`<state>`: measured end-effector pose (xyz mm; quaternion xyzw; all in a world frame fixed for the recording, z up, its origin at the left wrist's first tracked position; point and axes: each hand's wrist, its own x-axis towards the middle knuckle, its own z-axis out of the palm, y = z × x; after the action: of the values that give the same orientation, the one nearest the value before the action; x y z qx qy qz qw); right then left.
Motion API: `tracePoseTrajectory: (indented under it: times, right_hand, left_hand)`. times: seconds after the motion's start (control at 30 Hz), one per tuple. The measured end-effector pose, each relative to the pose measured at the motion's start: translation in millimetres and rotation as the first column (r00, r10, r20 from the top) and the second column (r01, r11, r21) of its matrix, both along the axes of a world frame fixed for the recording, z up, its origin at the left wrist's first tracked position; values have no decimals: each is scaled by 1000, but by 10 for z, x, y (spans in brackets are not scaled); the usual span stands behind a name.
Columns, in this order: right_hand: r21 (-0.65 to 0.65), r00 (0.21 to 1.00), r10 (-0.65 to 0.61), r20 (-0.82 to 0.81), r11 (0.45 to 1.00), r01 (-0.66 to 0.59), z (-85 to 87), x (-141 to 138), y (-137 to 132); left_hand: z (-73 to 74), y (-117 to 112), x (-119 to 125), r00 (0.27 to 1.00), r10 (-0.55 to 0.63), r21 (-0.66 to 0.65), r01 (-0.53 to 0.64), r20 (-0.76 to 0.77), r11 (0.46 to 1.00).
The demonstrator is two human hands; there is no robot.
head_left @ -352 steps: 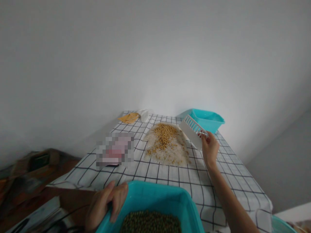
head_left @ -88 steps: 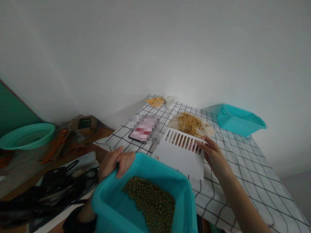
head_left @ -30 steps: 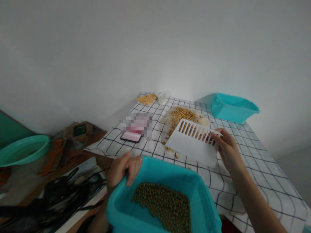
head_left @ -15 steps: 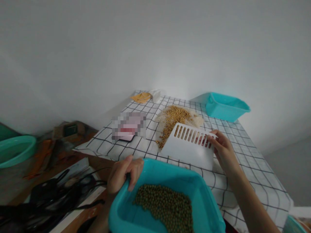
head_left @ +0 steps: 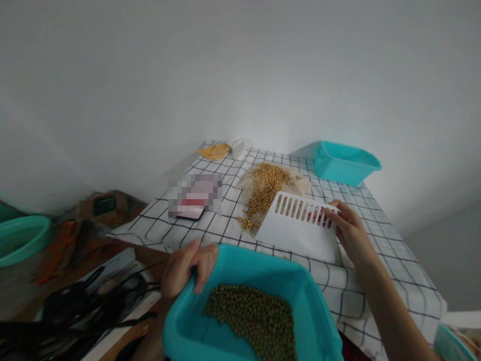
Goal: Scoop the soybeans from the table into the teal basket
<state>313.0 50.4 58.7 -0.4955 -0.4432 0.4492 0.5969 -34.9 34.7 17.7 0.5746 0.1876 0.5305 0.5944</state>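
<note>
My left hand (head_left: 190,268) is closed over the left rim of a turquoise plastic basin (head_left: 314,296), which sits at the table's near edge. Green-brown beans (head_left: 259,313), perhaps mung beans, cover part of its floor. In my right hand (head_left: 347,228) is a white slotted plastic panel (head_left: 298,235), gripped by its upper right corner and tilted above the table just beyond the basin. Behind the panel, yellow soybeans (head_left: 266,183) lie heaped on a clear plastic sheet (head_left: 244,181); the panel hides part of the sheet. Something reddish shows through the slots near my right fingers.
A second turquoise basin (head_left: 345,163) stands at the table's back right on the checked tablecloth (head_left: 221,223). A phone (head_left: 197,198), partly pixelated, lies at left. A yellow cloth (head_left: 214,151) is at the back left. Black cables (head_left: 71,311) and a green tub (head_left: 24,240) sit lower left.
The white panel and my right hand have shifted slightly right, uncovering more soybeans. My left hand keeps its hold on the basin. The whole view has shifted slightly.
</note>
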Motion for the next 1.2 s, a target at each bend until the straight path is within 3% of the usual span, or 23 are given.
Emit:
tracePoseTrajectory:
  times: [0.27, 0.47, 0.77, 1.03, 1.2]
  right_hand:
    - [-27, 1000, 16, 5, 1000, -16, -28, 43, -15]
    - [3, 1000, 2, 17, 1000, -2, -26, 29, -9]
    - [3, 1000, -4, 12, 1000, 4, -30, -10, -17]
    - [48, 998, -44, 48, 998, 41, 41, -47, -18]
    - [40, 994, -5, 108, 999, 1, 126, -25, -37]
  left_hand:
    - [25, 11, 15, 1000, 10, 12, -10, 3, 1000]
    - [-45, 29, -40, 998, -33, 37, 35, -50, 999]
    - [91, -41, 50, 992, 94, 75, -87, -86, 993]
    - [-24, -54, 114, 990, 126, -2, -126, 62, 992]
    - [-8, -64, 110, 993, 110, -2, -110, 46, 994]
